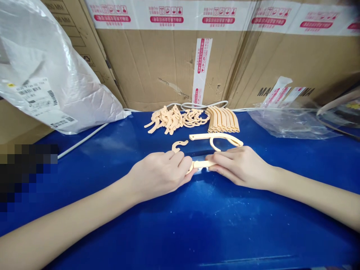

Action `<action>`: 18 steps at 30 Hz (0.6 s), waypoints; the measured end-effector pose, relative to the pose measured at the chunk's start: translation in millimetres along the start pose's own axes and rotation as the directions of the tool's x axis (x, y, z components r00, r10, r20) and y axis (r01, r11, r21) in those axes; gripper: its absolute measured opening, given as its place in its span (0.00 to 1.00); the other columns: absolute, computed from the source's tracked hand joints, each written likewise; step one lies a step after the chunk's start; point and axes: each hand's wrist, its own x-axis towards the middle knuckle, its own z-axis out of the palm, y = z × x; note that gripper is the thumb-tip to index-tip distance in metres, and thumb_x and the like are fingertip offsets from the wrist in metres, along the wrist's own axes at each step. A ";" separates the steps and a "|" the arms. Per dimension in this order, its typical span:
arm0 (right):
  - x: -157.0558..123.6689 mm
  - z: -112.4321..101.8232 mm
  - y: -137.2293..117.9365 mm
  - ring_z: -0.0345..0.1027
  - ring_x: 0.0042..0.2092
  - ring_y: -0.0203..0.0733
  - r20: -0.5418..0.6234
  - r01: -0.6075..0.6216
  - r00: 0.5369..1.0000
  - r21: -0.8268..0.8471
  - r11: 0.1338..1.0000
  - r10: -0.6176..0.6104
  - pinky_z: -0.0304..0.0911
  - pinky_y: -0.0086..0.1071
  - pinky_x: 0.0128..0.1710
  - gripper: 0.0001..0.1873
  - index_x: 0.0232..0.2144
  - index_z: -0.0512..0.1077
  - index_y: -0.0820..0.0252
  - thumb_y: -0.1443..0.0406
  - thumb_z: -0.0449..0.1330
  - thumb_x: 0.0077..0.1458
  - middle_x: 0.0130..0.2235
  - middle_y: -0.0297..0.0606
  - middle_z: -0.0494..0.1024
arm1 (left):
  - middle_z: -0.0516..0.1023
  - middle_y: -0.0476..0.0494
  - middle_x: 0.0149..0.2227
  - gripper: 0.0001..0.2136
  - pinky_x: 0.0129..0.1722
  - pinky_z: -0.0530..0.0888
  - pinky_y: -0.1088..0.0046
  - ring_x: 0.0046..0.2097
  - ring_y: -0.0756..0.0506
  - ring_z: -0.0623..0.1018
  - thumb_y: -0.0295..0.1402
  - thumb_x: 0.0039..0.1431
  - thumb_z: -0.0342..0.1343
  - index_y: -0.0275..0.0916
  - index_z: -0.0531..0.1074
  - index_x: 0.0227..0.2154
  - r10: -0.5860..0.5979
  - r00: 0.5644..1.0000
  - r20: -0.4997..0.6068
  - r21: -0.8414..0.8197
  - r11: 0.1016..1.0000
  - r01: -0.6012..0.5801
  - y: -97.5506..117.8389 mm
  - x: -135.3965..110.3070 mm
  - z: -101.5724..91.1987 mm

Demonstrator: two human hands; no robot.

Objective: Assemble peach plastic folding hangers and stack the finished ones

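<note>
Squeezed between finger and thumb of the right grip (pixel 239 165), with hardly any gap: one end of a short cream bar (pixel 201 164), roughly level, pointing toward nine o'clock from that hand. Pinched just as tightly in the left grip (pixel 160 172): a rounded cream part (pixel 190 168), at three o'clock from that hand, mostly hidden by the fingers and touching the bar's nine-o'clock end; joined or merely pressed together, impossible to tell. Just beyond the left knuckles, toward one o'clock, a loose cream hook (pixel 179 143); at one o'clock from the bar, close behind the right hand, a cream assembly (pixel 206 136) with one long arm and a curved one. Beneath, a glossy blue worktop (pixel 180 225), flecked with pale specks toward six o'clock. Farther off at twelve o'clock, side by side: a heap of cream hooks (pixel 167 120), a tangle of curved cream pieces (pixel 194 119) and a neat stack of curved bars (pixel 223 120). Behind these, tall cardboard cartons (pixel 163 63) with red-printed white tape (pixel 194 17), contents hidden. At ten o'clock, a bulging white plastic bag (pixel 70 67) with labels (pixel 33 92), contents impossible to make out; at two o'clock, a crumpled clear bag (pixel 295 123).
</note>
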 end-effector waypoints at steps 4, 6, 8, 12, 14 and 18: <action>-0.2 0.9 1.1 0.68 0.26 0.35 -0.014 0.032 0.999 0.006 0.999 -0.032 0.59 0.30 0.29 0.16 0.41 0.71 0.62 0.60 0.46 0.68 0.32 0.35 0.78 | 0.69 0.52 0.20 0.15 0.22 0.61 0.73 0.22 0.50 0.70 0.36 0.67 0.46 0.38 0.64 0.24 -0.007 1.000 0.008 -0.060 0.998 0.007 0.6 -2.3 3.3; -0.3 1.2 1.2 0.70 0.29 0.36 -0.008 0.039 0.999 0.019 0.999 -0.039 0.61 0.30 0.31 0.16 0.43 0.72 0.62 0.61 0.46 0.68 0.34 0.36 0.79 | 0.69 0.52 0.20 0.16 0.22 0.61 0.73 0.22 0.50 0.71 0.39 0.67 0.45 0.38 0.64 0.25 -0.012 1.000 0.023 -0.108 0.994 0.014 0.7 -3.3 5.5; -0.3 1.6 1.0 0.70 0.31 0.36 -0.008 0.044 0.999 0.015 0.999 -0.044 0.62 0.30 0.32 0.17 0.44 0.72 0.62 0.61 0.47 0.67 0.35 0.37 0.79 | 0.70 0.52 0.21 0.16 0.22 0.61 0.73 0.22 0.50 0.71 0.39 0.68 0.44 0.38 0.65 0.26 -0.020 0.999 0.047 -0.152 0.988 0.027 0.6 -3.8 7.2; -0.3 2.2 0.2 0.69 0.31 0.38 -0.053 0.067 0.996 -0.045 0.997 -0.070 0.62 0.32 0.32 0.16 0.43 0.73 0.63 0.61 0.48 0.67 0.33 0.37 0.78 | 0.72 0.53 0.23 0.13 0.23 0.62 0.73 0.24 0.50 0.74 0.37 0.68 0.44 0.38 0.67 0.30 -0.024 0.996 0.085 -0.226 0.973 0.043 0.2 -4.7 8.6; -0.1 2.1 -0.3 0.68 0.30 0.38 -0.064 0.079 0.994 -0.078 0.994 -0.084 0.61 0.32 0.32 0.16 0.42 0.73 0.63 0.61 0.48 0.67 0.31 0.37 0.77 | 0.73 0.53 0.24 0.13 0.24 0.63 0.74 0.26 0.51 0.75 0.37 0.68 0.45 0.38 0.68 0.31 -0.014 0.996 0.093 -0.247 0.968 0.037 -0.1 -5.5 8.7; -0.4 2.1 -0.5 0.65 0.31 0.38 -0.067 0.080 0.994 -0.117 0.990 -0.088 0.58 0.31 0.31 0.16 0.42 0.73 0.62 0.61 0.48 0.67 0.30 0.36 0.75 | 0.74 0.52 0.26 0.13 0.25 0.64 0.75 0.28 0.51 0.75 0.38 0.68 0.44 0.37 0.69 0.32 0.004 0.996 0.086 -0.269 0.963 0.019 -0.5 -6.8 9.7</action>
